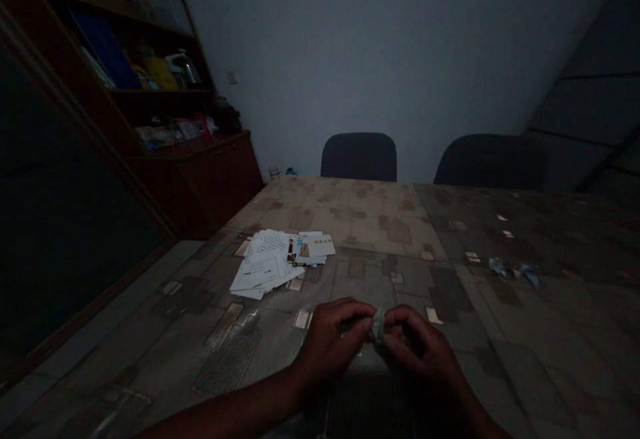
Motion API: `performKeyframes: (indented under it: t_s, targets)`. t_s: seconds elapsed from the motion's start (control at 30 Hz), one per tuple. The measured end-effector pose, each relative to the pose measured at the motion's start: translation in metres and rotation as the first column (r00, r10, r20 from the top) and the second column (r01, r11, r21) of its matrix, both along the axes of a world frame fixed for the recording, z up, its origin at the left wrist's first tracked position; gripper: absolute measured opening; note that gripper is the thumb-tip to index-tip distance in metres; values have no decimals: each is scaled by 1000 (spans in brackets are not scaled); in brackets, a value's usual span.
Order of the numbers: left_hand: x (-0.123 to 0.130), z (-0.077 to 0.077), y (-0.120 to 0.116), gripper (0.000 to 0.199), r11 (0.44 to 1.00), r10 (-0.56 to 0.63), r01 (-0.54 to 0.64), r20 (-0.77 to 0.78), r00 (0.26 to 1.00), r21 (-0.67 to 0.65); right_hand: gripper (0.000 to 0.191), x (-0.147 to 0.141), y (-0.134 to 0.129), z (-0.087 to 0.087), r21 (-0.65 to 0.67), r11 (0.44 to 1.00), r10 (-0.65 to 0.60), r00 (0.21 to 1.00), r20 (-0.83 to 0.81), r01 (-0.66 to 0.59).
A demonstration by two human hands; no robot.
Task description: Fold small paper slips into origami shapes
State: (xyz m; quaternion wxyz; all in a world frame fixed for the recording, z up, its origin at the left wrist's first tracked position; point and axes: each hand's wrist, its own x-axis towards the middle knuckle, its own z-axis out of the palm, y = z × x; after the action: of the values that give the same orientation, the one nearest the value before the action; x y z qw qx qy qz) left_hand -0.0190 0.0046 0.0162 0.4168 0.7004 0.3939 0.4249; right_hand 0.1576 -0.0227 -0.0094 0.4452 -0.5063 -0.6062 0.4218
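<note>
A small pale folded piece of paper is pinched between my two hands over the near part of the table. My left hand grips its left side with thumb and fingertips. From the right, my right hand holds it the same way, fingers curled. The fingers cover much of the paper, so its full shape cannot be made out. Beyond my left hand lies a loose pile of printed cards and papers. Off to the right, a few small folded paper pieces rest on the table.
A patterned cloth covers the table. Two dark chairs stand at its far side, before a plain wall. At the left is a wooden cabinet with shelves of folders and other goods. The room is dim.
</note>
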Motion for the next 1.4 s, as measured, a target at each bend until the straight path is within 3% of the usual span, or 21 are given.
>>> performKeyframes:
  t_s: [0.17, 0.53, 0.9, 1.13, 1.4]
  targets:
    - [0, -5, 1, 16, 991, -6, 17, 84, 996, -133, 15, -1, 0, 2, -20, 1000, 8, 1000, -28, -8]
    - [3, -6, 1, 11, 976, 43, -14, 126, 991, -217, 12, 1, 0, 2, 80, 997, -22, 995, 96, 14]
    - [6, -6, 2, 13, 985, 36, -20, 91, 995, -173, 12, -6, -5, 8, 149, 981, -156, 968, 197, 127]
    - [10, -10, 0, 18, 956, 25, 24, 163, 986, -291, 11, -5, -6, 9, 334, 942, -136, 931, 340, 16]
    - [15, -18, -3, 15, 935, 35, 53, 238, 971, -351, 10, 0, 0, -1, 441, 897, -147, 921, 360, -29]
